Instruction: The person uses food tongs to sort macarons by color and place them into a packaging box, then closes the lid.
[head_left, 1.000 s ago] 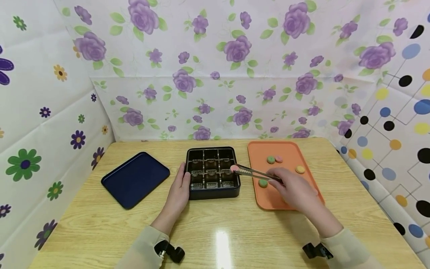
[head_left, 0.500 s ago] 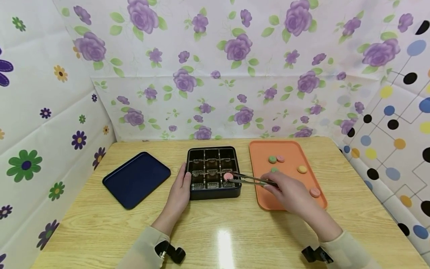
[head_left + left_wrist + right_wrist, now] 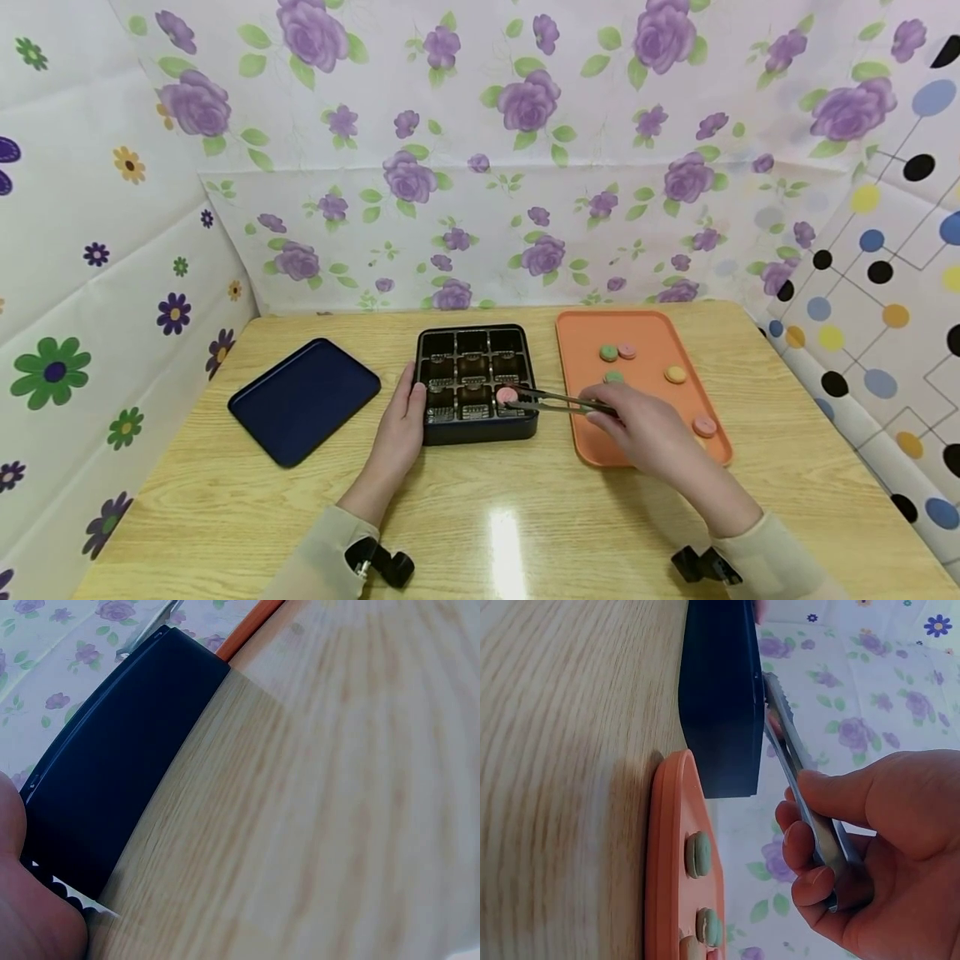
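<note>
My right hand (image 3: 647, 429) grips metal tongs (image 3: 561, 403), thumb on one arm and curled fingers on the other in the right wrist view. A pink macaron (image 3: 507, 396) sits at the tongs' tips, over the front right compartment of a black divided box (image 3: 480, 431). The tips lie partly behind the box wall in the right wrist view. My left hand (image 3: 401, 423) rests against the box's left side, its visible fingers straight along the wall. The compartments hold a clear ridged insert.
An orange tray (image 3: 592, 329) at the right carries green macarons (image 3: 608, 352), pink macarons (image 3: 704, 427) and a yellow macaron (image 3: 676, 375). A dark blue tray (image 3: 303, 404) lies to the left. Flowered cloth (image 3: 480, 208) hangs behind the wooden table (image 3: 442, 517).
The tongs have carried the pink macaron left and down from the box's right rim to the front right compartment. The left hand has stayed against the box.
</note>
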Demonstrator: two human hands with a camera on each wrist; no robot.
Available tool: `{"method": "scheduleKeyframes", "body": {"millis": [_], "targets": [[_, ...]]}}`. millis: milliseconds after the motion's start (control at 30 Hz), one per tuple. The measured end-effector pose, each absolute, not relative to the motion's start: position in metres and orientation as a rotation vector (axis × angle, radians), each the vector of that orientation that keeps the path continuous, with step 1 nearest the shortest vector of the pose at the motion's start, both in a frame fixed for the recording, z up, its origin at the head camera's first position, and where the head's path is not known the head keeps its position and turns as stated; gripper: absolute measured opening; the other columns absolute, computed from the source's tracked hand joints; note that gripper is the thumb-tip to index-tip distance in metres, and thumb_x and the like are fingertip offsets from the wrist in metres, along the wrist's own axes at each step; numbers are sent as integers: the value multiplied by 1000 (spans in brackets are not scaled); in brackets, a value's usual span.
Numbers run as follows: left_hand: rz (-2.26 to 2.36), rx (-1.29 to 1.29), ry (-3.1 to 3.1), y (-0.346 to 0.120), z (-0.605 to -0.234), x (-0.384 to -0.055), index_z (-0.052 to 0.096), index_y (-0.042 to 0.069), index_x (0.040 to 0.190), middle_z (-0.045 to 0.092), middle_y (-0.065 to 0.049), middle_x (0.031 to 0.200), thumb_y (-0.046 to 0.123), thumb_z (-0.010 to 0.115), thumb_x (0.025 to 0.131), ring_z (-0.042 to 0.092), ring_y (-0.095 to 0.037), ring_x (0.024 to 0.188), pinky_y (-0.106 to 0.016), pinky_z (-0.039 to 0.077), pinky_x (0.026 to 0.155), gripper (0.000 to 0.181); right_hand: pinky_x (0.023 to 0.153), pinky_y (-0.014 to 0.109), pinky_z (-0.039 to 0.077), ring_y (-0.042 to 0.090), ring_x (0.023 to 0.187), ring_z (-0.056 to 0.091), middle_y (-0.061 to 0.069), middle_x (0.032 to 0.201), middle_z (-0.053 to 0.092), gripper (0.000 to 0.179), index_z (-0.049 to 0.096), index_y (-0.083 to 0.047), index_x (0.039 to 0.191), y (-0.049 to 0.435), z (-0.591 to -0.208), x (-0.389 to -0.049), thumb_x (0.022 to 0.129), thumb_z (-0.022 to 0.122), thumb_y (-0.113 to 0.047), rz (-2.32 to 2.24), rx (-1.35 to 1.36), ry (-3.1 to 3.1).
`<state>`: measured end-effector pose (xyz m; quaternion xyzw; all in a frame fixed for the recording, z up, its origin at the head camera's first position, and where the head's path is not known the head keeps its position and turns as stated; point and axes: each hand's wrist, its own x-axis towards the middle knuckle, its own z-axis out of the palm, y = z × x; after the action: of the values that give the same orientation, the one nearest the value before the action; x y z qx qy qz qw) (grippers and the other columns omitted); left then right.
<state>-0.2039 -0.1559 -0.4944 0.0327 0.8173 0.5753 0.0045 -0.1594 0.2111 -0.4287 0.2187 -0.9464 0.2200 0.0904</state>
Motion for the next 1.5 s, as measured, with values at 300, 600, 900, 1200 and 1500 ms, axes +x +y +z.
{"method": "scheduleKeyframes", "body": {"millis": [300,600,900,1200,1500], "targets": [[1796,92,2559,-156,-495,-205,11,19,180,10,-6,185,43,33,124,8,-32,169,-59,15,134,65,60,28,45,2,76,60,-9,103,67,21,77,-17,127,212,-428,-157,105,79,-16,610,664,-2787],[1796,96,2565,-157,-495,-204,12,19,180,11,-7,184,46,32,123,9,-32,169,-60,14,134,66,58,27,43,2,75,58,-11,103,66,20,77,-19,124,213,-424,-155,104,80,-15,593,670,-2766],[1799,102,2569,-156,-497,-206,12,19,180,11,-7,184,45,32,123,10,-32,169,-59,14,134,65,60,29,47,3,79,62,-8,107,71,21,76,-17,128,214,-422,-156,107,77,-17,637,639,-2795],[1783,105,2568,-156,-496,-206,11,19,180,11,-7,185,45,31,124,9,-33,169,-61,14,134,66,60,32,49,9,79,63,2,111,72,25,73,-9,136,229,-415,-163,111,71,-16,766,511,-2848],[1792,81,2555,-156,-495,-205,11,22,180,10,-4,185,47,32,123,9,-31,169,-60,15,134,66,71,45,55,30,100,73,18,130,72,40,65,-6,153,254,-414,-173,114,66,-17,814,373,-2824]]}}
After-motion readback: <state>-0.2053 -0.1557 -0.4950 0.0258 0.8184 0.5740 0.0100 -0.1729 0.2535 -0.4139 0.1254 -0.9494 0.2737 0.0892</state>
